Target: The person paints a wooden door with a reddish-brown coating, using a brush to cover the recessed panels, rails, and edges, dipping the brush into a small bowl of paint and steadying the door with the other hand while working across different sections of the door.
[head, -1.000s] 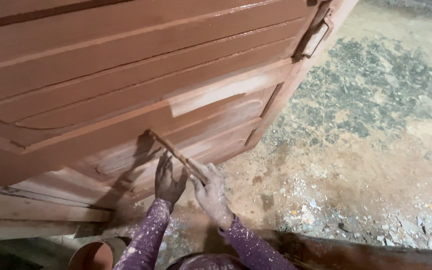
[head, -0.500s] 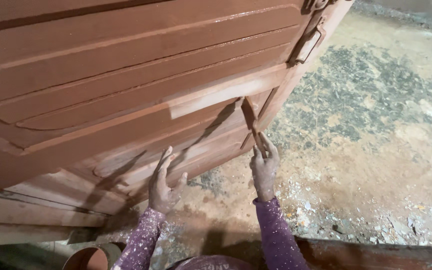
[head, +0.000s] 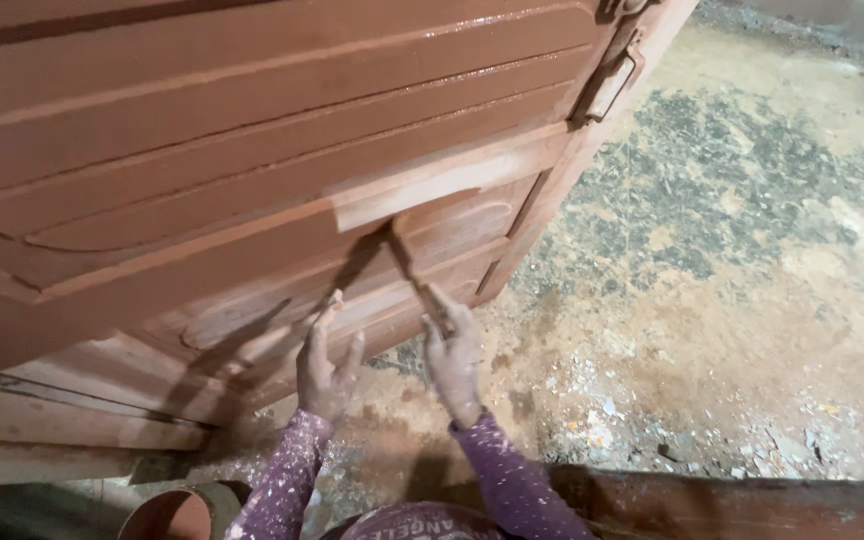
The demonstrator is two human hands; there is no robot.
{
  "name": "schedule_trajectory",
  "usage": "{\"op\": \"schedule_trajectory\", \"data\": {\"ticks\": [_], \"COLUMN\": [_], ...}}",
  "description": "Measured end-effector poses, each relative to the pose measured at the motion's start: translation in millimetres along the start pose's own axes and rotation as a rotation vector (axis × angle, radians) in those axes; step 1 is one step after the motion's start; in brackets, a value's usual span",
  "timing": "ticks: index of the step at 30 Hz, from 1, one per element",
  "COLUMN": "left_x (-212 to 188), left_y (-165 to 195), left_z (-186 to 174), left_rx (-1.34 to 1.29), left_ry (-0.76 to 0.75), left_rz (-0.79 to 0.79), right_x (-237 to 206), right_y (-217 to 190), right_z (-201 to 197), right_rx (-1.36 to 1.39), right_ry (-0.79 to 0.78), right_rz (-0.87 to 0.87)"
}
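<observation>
A large wooden door (head: 212, 150) coated in reddish-brown paint leans across the left of the view. One strip of its cross rail (head: 422, 190) is paler than the rest. My right hand (head: 454, 360) grips a thin paintbrush (head: 407, 265) whose tip rests on the panel just below the pale strip. My left hand (head: 324, 365) has its fingers spread and touches the lower moulding of the door. Both sleeves are purple and speckled with paint.
A metal hinge (head: 612, 80) sits on the door's right edge. A round paint pot (head: 177, 512) stands at the bottom left. The concrete floor (head: 732, 260) is stained and littered with chips. A wooden beam (head: 752, 505) runs along the bottom right.
My right hand swung the brush from the lower panel to the right, then back left under the pale strip. My left hand stayed on the lower moulding.
</observation>
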State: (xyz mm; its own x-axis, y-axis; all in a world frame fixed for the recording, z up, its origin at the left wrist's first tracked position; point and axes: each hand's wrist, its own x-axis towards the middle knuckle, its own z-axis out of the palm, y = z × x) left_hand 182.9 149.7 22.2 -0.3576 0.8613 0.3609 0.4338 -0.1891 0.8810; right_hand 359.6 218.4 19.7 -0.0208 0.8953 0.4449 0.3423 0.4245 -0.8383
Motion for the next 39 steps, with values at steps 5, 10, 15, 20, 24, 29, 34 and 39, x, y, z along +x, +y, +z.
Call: {"op": "schedule_trajectory", "data": {"ticks": [5,10,15,20,24,29,34,39], "left_x": [-9,-6,-4,-8,-10,-9,-9,-9], "left_y": [-15,-16,-7,2,1,-7,-7,-5], "left_z": [9,6,-1,-9,-15,-19,-27,-27], "left_rx": [-0.188,-0.214,-0.079,-0.062,-0.087,-0.123,-0.044,-0.217], "left_ry": [0.159,0.175,0.182,0.175,0.183,0.194,0.175,0.175], "left_rz": [-0.101,-0.040,0.001,-0.076,-0.051,-0.003,0.005,-0.055], "right_x": [-31,-28,1,27,42,43,23,-9], "right_y": [-26,-17,13,16,7,4,2,-18], "right_z": [15,13,2,-40,-64,-54,-16,17], "right_rx": [-0.003,0.006,0.126,0.174,0.191,0.185,0.113,0.183], "right_ry": [-0.158,-0.202,-0.030,0.055,0.178,0.155,0.057,-0.037], "right_rz": [-0.026,0.078,-0.035,0.241,0.388,0.325,0.146,0.125]}}
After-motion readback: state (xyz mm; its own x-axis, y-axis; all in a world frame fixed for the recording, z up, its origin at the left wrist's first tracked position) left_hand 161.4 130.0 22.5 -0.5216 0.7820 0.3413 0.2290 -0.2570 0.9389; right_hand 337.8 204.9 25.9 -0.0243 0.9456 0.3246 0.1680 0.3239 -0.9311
